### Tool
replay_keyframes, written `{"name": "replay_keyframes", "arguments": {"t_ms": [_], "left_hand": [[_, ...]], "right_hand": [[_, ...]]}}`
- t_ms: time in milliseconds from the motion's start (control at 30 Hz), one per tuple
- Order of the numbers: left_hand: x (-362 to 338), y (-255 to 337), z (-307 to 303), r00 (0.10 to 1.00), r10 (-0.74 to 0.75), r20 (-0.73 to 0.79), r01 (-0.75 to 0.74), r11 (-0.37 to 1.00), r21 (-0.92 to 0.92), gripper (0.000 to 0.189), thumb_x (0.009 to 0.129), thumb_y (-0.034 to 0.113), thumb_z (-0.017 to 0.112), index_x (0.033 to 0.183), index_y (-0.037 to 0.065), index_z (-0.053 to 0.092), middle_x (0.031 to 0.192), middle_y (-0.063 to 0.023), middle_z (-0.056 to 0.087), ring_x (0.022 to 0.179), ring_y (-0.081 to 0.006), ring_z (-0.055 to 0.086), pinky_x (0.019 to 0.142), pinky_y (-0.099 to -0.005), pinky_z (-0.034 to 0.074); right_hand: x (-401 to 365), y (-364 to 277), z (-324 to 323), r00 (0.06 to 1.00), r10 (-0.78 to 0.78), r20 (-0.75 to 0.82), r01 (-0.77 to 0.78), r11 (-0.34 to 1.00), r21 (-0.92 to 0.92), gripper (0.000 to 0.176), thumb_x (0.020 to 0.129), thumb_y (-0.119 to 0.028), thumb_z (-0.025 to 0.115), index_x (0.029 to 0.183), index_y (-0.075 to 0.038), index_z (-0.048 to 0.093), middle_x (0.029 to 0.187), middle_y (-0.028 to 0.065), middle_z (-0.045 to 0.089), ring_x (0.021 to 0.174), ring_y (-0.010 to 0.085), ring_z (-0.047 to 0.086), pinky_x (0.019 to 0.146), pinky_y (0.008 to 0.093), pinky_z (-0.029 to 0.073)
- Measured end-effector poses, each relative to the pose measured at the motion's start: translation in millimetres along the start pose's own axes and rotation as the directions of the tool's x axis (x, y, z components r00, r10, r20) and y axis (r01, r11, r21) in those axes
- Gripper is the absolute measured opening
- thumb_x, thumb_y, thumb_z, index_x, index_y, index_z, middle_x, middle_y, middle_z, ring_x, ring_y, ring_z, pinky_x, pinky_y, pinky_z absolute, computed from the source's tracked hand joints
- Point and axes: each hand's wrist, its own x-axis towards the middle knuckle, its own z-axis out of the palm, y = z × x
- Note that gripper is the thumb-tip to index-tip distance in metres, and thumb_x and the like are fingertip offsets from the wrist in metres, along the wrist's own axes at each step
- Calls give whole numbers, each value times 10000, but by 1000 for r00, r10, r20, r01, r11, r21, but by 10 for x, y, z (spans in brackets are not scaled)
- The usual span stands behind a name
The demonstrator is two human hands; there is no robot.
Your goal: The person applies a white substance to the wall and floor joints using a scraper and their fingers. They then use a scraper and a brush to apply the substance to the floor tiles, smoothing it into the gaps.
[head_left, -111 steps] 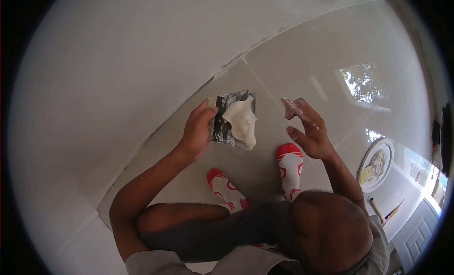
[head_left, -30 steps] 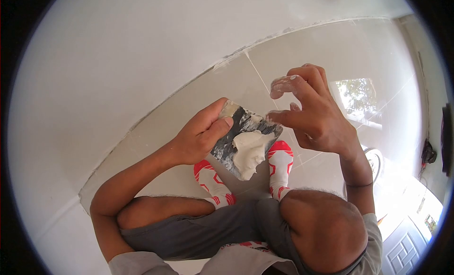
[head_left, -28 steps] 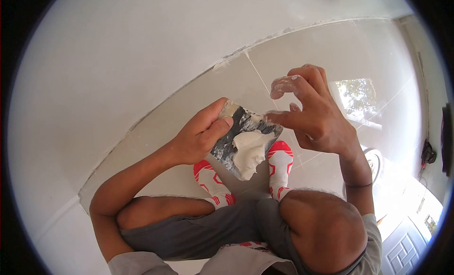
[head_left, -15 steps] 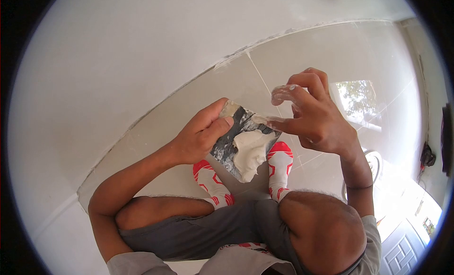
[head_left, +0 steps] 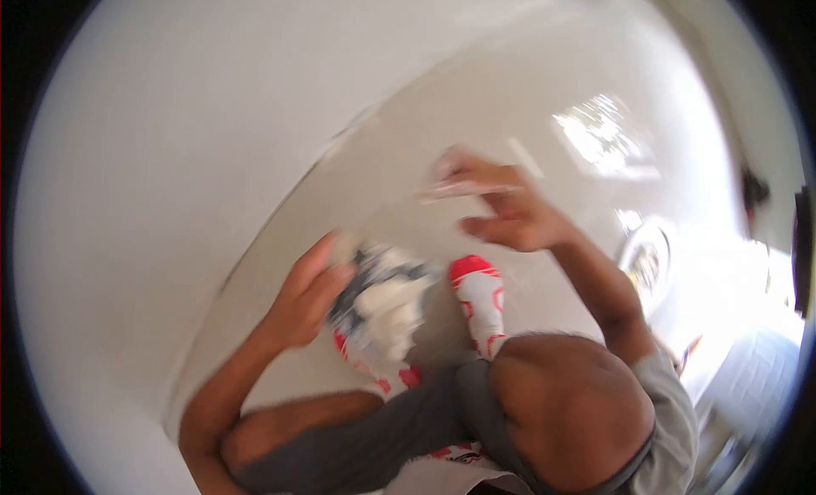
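The board [head_left: 367, 278] with white putty [head_left: 389, 312] is kept clamped at its left edge by the left hand [head_left: 299, 304], now lower, over a sock [head_left: 406, 378]. The right hand [head_left: 503, 213] has been drawn away to the far right, fingers [head_left: 452, 163] spread; putty on them cannot be confirmed through the blur.

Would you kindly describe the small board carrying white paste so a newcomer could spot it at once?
Look at the glossy floor beside the white wall, then at the red-and-white sock near the middle. Just left of it, the left hand grips the board: the only dark, smeared slab, heaped with white paste.
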Motion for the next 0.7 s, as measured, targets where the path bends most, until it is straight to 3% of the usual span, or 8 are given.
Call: {"name": "replay_keyframes", "arguments": {"t_ms": [167,233,300,367,400,467,533,700], "left_hand": [[-64,-99,-1,992,-105,70,113,987,-117,570,805,237,455,1265,-59,293,1163,-151,447,1049,-222,466,917,-328,346],[-128,-364,-143,972,-212,-104,193,966,-171,573,808,228,460,1277,-48,280,1157,-147,449,1047,-233,469,909,-335,361],[-181,-650,-304,968,-222,-121,195,960,-203,571,812,221,458,1283,-44,273,1153,-147,449,1046,-234,471,905,-338,368],[-140,-685,-328,972,-210,-109,177,952,-251,567,822,208,456,1292,-38,255,1151,-149,450,1042,-239,475,891,-346,385],[-99,-675,-335,971,-221,-90,193,950,-246,567,822,208,456,1292,-38,255,1151,-149,450,1042,-239,475,891,-346,385],[-32,-671,-349,971,-233,44,236,929,-285,578,825,215,455,1299,-37,243,1156,-149,447,1046,-240,473,893,-346,383],[-7,-631,-310,968,-247,41,248,925,-289,576,826,218,455,1298,-37,246,1151,-146,451,1041,-239,476,889,-345,386],[37,-618,-216,949,-288,-129,255,940,-227,573,833,233,449,1297,-37,250,1150,-143,452,1046,-236,473,890,-341,381]], "right_hand": [[-1085,343,41,880,321,-352,-283,946,156,575,684,-1,536,1242,-89,427,804,46,474,780,129,482,715,270,435],[-1714,348,-43,687,465,-558,-452,875,172,621,667,22,506,1265,-106,399,779,21,454,718,105,471,646,246,438],[-2573,463,-89,437,411,-800,-595,799,86,548,658,44,477,1188,-90,455,759,9,445,654,92,450,584,227,425],[-3578,439,-196,65,286,-956,-726,671,151,227,635,84,484,826,-39,502,749,10,476,689,89,469,609,219,429],[-4033,353,-231,-28,139,-990,-819,565,102,223,647,85,461,829,-37,503,766,22,490,681,91,468,596,226,422],[-4838,85,-231,-165,31,-986,-939,300,166,515,671,77,420,1166,-54,477,787,58,514,677,133,486,639,245,425],[-5510,-105,-173,-38,9,-999,-999,-27,38,629,672,85,376,1275,-91,391,809,88,530,680,157,494,640,237,427],[-5920,-265,-274,-237,235,-942,-969,11,247,654,656,77,365,1286,-100,370,861,143,543,787,240,514,738,298,418]]}}
